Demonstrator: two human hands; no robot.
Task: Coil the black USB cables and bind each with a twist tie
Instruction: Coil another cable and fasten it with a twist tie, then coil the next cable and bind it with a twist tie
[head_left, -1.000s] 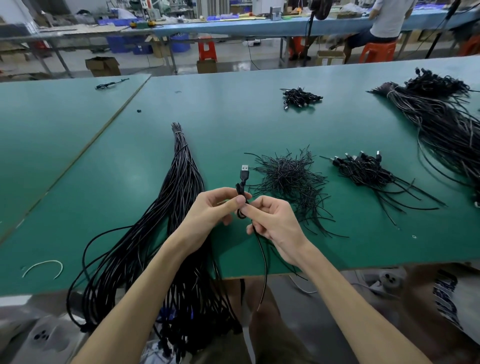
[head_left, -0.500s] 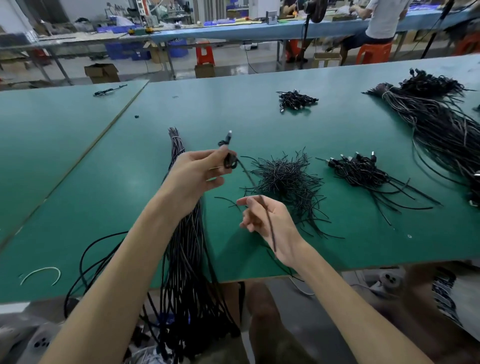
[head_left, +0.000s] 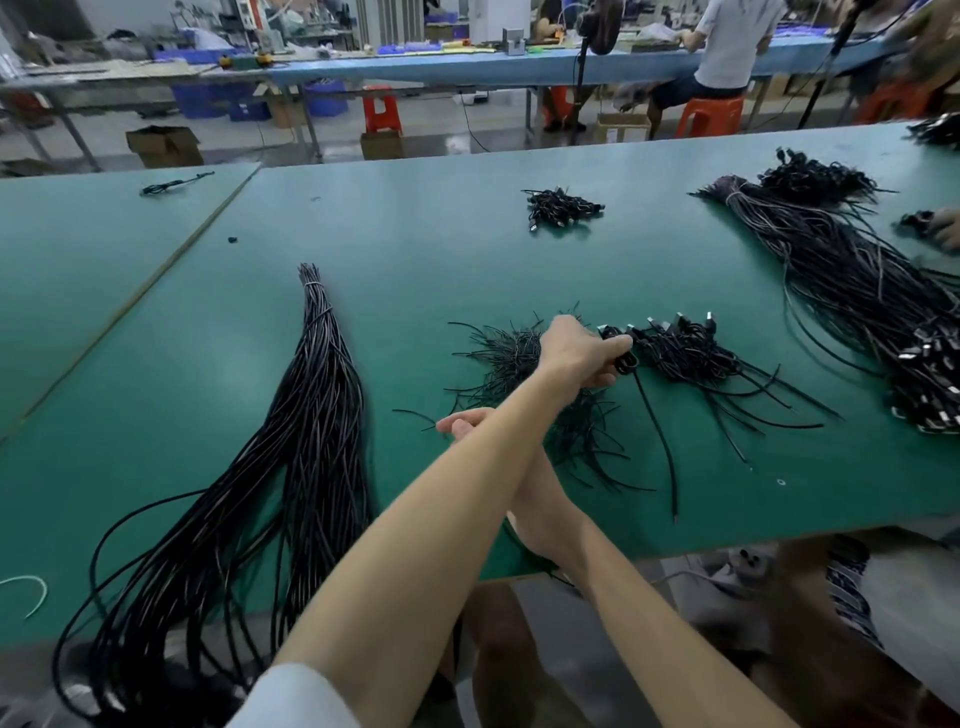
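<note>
My left hand (head_left: 576, 353) reaches across to the right and grips a small coiled black USB cable (head_left: 626, 362). It holds the coil at the left edge of a pile of coiled cables (head_left: 691, 348) with their plugs up. The held cable's loose tail (head_left: 662, 447) trails toward the table's front edge. My right hand (head_left: 462, 422) lies under the left forearm, so only its straight fingertips show, next to a stray tie. The heap of black twist ties (head_left: 511, 358) sits just behind my left wrist.
A long bundle of straight black cables (head_left: 317, 426) runs from mid-table over the front edge at the left. Another large bundle (head_left: 852, 291) fills the right side, beside another person's hand (head_left: 946, 228). A small cable pile (head_left: 561, 208) lies farther back.
My left hand has carried the coiled cable from the middle rightward to the pile of coiled cables, crossing over my right arm. The right hand let go of the cable and stayed low.
</note>
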